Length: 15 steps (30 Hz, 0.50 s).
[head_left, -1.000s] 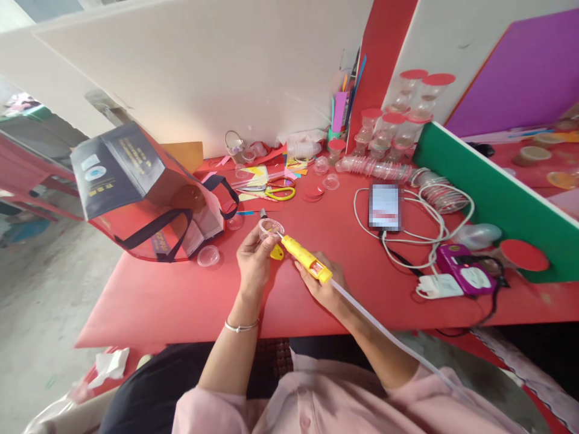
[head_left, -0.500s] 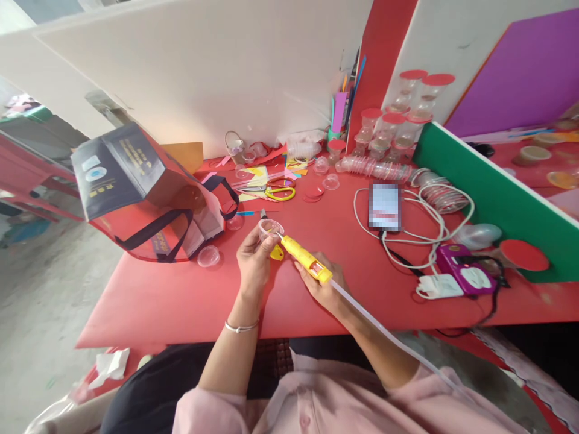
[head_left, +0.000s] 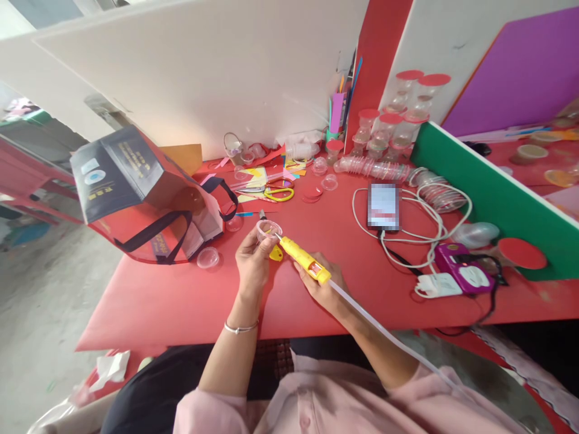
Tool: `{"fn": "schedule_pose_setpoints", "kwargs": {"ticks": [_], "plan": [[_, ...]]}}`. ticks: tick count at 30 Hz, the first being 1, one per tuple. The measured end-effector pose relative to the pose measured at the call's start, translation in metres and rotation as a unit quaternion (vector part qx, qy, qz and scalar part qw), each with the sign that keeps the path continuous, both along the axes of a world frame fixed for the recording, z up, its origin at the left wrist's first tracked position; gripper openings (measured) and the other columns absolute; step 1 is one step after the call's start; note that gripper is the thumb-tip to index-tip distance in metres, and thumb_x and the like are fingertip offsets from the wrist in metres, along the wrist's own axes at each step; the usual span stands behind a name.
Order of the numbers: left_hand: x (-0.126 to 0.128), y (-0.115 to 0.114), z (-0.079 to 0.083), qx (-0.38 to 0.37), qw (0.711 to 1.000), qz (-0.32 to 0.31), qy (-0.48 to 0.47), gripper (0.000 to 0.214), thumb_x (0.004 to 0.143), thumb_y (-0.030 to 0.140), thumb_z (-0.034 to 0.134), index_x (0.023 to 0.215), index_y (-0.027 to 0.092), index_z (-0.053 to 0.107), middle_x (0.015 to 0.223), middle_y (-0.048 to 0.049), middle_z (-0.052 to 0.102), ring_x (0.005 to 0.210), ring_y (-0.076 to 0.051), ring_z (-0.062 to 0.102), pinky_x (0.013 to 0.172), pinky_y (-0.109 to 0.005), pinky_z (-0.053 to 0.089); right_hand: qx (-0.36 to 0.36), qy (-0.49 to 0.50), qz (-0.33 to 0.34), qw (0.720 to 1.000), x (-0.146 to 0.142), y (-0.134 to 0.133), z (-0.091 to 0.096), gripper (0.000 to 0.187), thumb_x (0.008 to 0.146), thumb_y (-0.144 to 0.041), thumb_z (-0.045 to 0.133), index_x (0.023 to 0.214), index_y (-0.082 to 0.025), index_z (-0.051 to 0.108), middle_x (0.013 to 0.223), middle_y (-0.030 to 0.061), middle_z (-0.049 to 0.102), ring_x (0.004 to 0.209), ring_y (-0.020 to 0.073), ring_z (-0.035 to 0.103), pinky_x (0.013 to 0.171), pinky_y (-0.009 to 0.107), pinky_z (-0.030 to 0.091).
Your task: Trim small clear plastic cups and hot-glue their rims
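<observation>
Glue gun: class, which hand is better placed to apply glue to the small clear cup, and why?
Right, probably. The right hand grips the yellow glue gun, its nozzle at the rim of the small clear cup; the left hand is occupied holding that cup.

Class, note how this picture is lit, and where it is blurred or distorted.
Head view: soft, even daylight, faint shadows on the red table; wide-lens stretch towards the corners; phone screen pixelated; left hand holding the clear cup and right hand holding the yellow glue gun are sharp.
</observation>
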<state>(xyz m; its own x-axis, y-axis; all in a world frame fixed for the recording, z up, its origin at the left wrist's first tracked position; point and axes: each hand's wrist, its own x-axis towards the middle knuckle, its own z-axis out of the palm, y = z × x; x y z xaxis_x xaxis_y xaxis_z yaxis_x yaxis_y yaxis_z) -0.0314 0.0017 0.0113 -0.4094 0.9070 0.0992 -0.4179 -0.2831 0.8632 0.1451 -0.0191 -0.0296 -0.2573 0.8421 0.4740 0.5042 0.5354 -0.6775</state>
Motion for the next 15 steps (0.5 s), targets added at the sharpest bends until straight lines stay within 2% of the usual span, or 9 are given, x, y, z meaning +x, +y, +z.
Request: {"fn": "schedule_pose_setpoints", "kwargs": {"ticks": [15], "plan": [[-0.0003,-0.0001,0.0005,0.004,1.0,-0.004,0.0,0.037,0.072,0.024,0.091,0.107,0.022,0.081,0.104,-0.0068,0.078,0.093,-0.018,0.074,0.084,-0.029,0.059,-0.003,0.007,-0.001,1.0,0.0013,0.001,-0.0012,0.013,0.099,-0.032,0.058,0.109,-0.024,0.061,0.089,0.0038,0.075,0.071,0.0187,0.073,0.063,0.027,0.052]]}}
